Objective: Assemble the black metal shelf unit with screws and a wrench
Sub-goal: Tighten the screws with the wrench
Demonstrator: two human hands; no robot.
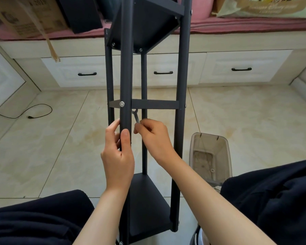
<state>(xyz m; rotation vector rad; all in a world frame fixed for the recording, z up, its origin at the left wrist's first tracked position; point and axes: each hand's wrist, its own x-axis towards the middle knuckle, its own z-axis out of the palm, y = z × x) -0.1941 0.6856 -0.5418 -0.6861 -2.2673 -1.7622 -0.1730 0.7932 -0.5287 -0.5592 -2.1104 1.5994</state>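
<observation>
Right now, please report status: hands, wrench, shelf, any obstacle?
Left hand grips front post. Right hand pinches wrench, head at crossbar joint. Shelf lies between knees. No obstacle seen.

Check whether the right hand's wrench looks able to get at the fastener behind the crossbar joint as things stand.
Probably yes. The right hand pinches the wrench, whose head already sits just under the crossbar beside the post that the left hand grips. Nothing blocks it, though the fastener itself is hidden.
</observation>
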